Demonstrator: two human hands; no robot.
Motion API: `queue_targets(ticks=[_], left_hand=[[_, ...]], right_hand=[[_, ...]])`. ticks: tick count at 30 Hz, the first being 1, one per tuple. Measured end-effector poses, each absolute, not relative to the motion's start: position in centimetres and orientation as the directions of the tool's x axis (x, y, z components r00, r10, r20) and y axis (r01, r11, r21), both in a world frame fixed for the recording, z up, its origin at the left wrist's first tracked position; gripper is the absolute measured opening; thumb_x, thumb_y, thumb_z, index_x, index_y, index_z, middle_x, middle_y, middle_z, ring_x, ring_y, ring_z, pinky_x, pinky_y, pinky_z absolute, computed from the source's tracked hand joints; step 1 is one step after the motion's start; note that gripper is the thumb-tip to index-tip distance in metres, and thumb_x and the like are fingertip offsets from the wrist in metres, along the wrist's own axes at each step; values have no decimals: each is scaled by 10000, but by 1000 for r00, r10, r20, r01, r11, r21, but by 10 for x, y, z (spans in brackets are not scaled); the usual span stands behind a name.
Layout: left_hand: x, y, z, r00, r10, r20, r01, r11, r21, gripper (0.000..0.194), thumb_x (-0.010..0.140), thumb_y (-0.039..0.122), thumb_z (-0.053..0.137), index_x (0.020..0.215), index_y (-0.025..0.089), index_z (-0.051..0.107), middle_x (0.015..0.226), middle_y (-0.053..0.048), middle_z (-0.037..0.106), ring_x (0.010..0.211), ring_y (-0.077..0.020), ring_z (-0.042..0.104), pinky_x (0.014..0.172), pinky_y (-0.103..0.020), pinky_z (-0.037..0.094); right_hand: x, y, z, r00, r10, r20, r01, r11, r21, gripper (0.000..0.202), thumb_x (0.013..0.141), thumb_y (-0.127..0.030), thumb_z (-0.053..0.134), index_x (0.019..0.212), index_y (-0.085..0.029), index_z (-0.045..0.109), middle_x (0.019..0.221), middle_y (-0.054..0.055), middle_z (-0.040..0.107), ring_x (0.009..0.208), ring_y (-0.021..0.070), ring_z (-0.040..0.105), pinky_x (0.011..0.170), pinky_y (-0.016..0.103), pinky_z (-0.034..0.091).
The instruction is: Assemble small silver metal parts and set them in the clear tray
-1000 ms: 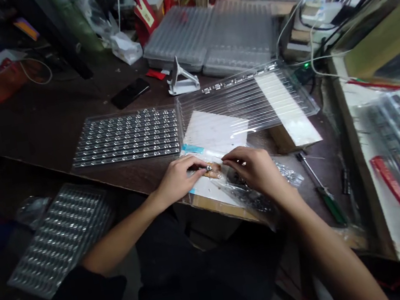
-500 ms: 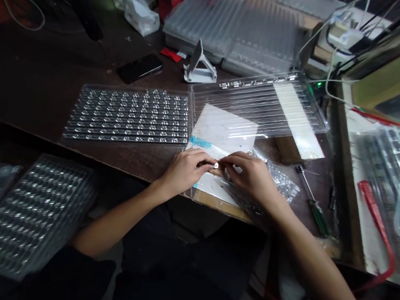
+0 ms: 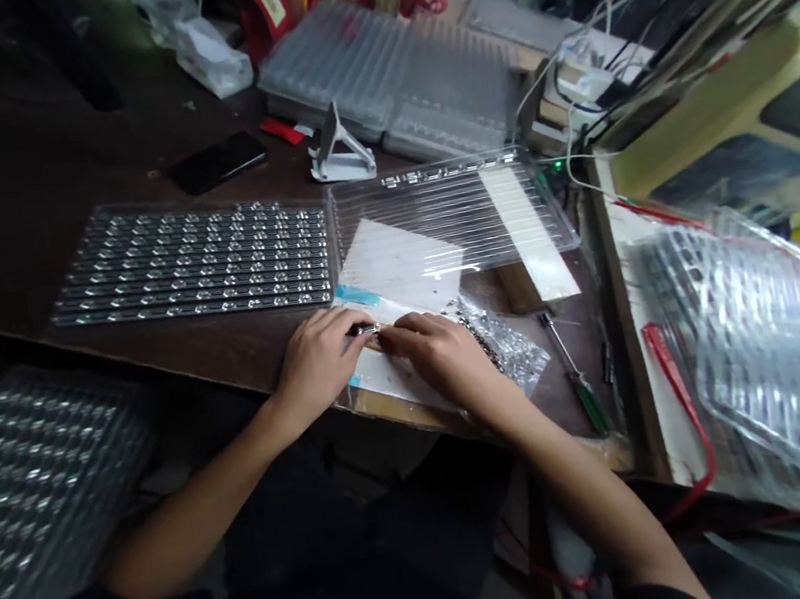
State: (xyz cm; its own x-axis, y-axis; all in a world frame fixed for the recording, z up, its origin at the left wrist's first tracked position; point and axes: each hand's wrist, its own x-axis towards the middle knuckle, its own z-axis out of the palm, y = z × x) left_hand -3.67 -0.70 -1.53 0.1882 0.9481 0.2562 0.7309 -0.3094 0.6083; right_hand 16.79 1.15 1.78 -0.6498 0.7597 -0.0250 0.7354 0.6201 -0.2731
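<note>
Over a white sheet at the table's front edge, my two hands meet fingertip to fingertip. My left hand is closed in a pinch on a small shiny metal part. Beside it my right hand has its fingers pressed together at the same part; anything between them is too small to make out. Blue tape crosses the sheet's left side. Just right of my right hand lies a clear plastic bag with many tiny metal pieces.
A tray full of small metal parts lies left, joined by a ribbed clear tray with a few parts along its back. A green-handled screwdriver, a phone, a stand and stacked trays surround the work spot.
The whole scene has shifted left in view as the head turned right. My right hand has turned over slightly and its fingers sit closer to my left fingertips.
</note>
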Motion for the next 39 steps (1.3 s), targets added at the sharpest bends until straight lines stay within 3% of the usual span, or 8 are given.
queue_targets(ticks=[6,11,17,23,28,30,35,39], left_hand=[[-35,-4,-9,117,960,254,670,-265,694,107,922,214,605,1005,238,668,961,-20,719,820,-182,651,786,-310,515],[-22,-1,0,146,940,308,635,-328,699,86,896,191,655,970,225,684,944,-25,727,868,-188,663,798,-315,515],[-3,0,-5,218,927,305,604,-373,704,43,853,186,726,876,218,707,883,-29,745,856,-203,669,805,-351,523],[-3,1,-10,228,934,276,621,-357,698,54,844,185,735,849,222,697,894,-21,750,905,-213,660,830,-360,515],[-3,1,-15,222,933,283,642,-358,678,55,845,213,740,849,207,686,896,-21,745,900,-218,651,830,-362,496],[-3,0,-16,219,930,296,640,-366,675,63,842,208,744,852,202,682,898,-20,742,897,-218,652,821,-355,496],[-7,-5,-9,146,900,412,569,-417,709,36,895,188,688,926,195,673,903,-28,740,855,-185,674,791,-311,519],[-20,-14,0,48,889,455,535,-408,740,279,865,213,738,1117,199,619,963,-35,748,908,-173,709,852,-291,543]], right_hand=[[202,25,26,-321,946,36,936,323,-141,249,984,-249,510,1035,-193,746,1001,94,735,907,230,645,773,319,442],[202,29,22,-302,953,-33,951,298,-85,231,964,-244,524,944,-184,746,965,99,743,867,230,651,708,317,406],[201,27,23,-314,946,-84,947,307,-92,236,983,-236,496,995,-179,725,1008,116,743,867,234,657,717,316,407],[201,23,26,-353,932,-78,918,330,-220,231,952,-200,521,1038,-160,731,1003,114,734,818,213,664,706,299,429],[207,27,19,-371,912,176,732,404,-548,247,880,-124,533,1011,-185,734,996,81,703,833,193,672,746,294,506],[209,29,16,-380,891,247,648,447,-617,270,888,-113,510,999,-199,740,999,75,718,864,197,681,765,303,524],[201,30,13,-387,883,265,651,466,-599,235,903,-134,523,963,-209,738,939,71,763,869,231,691,793,354,533],[185,25,9,-479,840,256,539,511,-669,205,916,-145,528,973,-208,715,922,63,752,829,205,698,756,315,540]])
